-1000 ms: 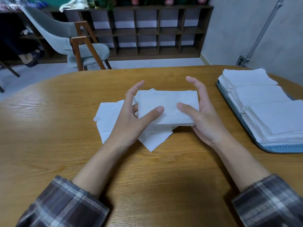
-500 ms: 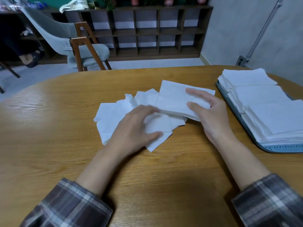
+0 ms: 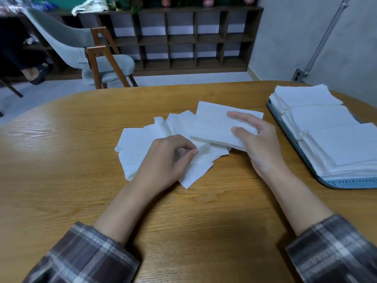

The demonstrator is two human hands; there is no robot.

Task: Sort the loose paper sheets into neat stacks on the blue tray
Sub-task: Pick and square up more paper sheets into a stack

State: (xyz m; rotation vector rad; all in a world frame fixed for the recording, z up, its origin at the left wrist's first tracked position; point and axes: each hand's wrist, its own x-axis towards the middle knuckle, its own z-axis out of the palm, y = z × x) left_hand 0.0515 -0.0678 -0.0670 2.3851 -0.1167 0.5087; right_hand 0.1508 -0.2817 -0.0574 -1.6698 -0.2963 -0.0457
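Lowered onto scattered loose sheets (image 3: 134, 144) since a second ago: left hand (image 3: 165, 160), seemingly pinching one. Gathered stack (image 3: 212, 123) gripped in right hand (image 3: 263, 146), mid-table, near blue tray (image 3: 350, 183).

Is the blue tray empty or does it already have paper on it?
Not empty: white paper stacks cover the blue tray, leaving only its rim visible.
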